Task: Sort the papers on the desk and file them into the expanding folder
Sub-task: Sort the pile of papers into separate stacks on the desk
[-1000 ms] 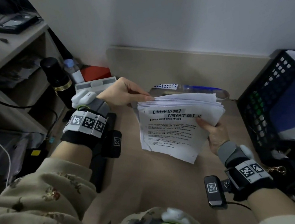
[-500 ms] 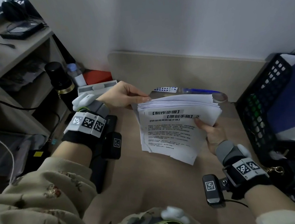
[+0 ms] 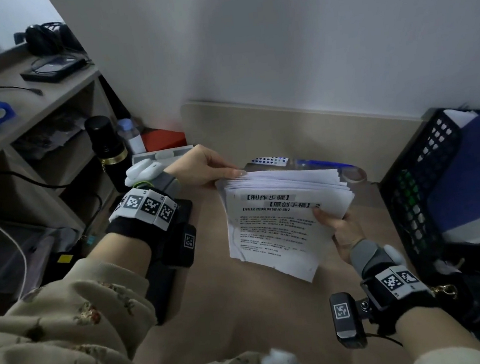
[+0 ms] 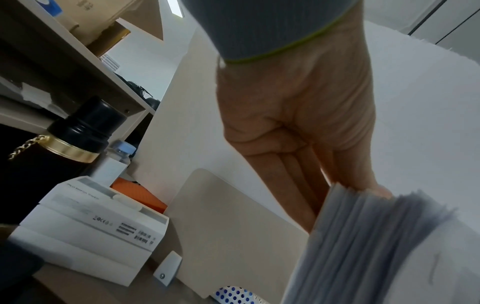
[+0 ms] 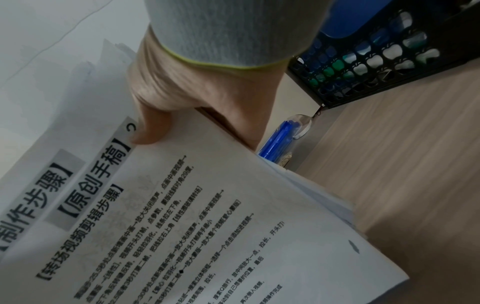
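You've got the thick stack of white printed A4 sheets (image 3: 279, 222) up off the light wood desk (image 3: 248, 315), top edges fanned. Your right hand (image 3: 338, 227) grips its right edge, thumb on the top page; your left hand (image 3: 201, 168) has fingertips on the top-left corner, thumb side not visible, so can't tell if it pinches. The clear plastic folder w/ blue trim (image 3: 320, 164) lies just behind. Judging by this, nothing's filed yet; sorting looks barely begun, filing all still to do.

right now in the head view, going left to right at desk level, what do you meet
black flask → white box → left hand → paper stack → right hand → black mesh basket
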`<action>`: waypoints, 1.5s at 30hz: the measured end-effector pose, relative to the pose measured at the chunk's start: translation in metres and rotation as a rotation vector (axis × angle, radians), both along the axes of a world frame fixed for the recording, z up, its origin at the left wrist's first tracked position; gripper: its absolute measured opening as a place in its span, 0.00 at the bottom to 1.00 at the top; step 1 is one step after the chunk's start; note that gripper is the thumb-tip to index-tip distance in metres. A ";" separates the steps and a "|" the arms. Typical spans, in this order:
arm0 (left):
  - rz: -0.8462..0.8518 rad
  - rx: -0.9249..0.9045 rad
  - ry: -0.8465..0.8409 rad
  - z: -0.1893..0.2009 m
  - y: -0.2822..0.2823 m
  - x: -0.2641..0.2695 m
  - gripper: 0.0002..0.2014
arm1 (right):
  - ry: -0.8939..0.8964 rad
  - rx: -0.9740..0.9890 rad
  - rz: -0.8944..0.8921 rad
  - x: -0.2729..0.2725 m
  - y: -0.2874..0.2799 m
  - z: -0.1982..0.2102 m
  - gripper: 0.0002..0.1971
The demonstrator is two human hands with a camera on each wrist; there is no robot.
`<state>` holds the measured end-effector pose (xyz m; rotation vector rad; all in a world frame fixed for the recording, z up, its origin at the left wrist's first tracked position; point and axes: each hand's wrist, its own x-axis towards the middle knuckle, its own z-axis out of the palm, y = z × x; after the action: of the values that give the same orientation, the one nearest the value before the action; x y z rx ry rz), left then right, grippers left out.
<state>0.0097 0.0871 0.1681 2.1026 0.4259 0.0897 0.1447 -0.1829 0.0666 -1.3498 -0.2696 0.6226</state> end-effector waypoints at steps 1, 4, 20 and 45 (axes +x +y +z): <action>0.008 -0.004 0.002 0.000 -0.001 0.000 0.18 | 0.001 0.000 0.007 0.000 -0.001 0.001 0.07; -0.011 -0.004 0.033 0.000 -0.001 0.001 0.13 | -0.004 0.009 0.044 -0.001 -0.002 0.001 0.10; -0.134 0.313 -0.032 0.007 -0.004 -0.008 0.26 | -0.010 0.031 0.090 0.000 -0.002 -0.002 0.37; -0.039 0.341 -0.270 -0.012 0.001 -0.011 0.14 | -0.013 0.019 0.079 0.001 -0.004 -0.004 0.16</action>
<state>-0.0015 0.0882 0.1560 2.3886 0.2168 0.4451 0.1458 -0.1867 0.0626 -1.3302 -0.3398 0.6759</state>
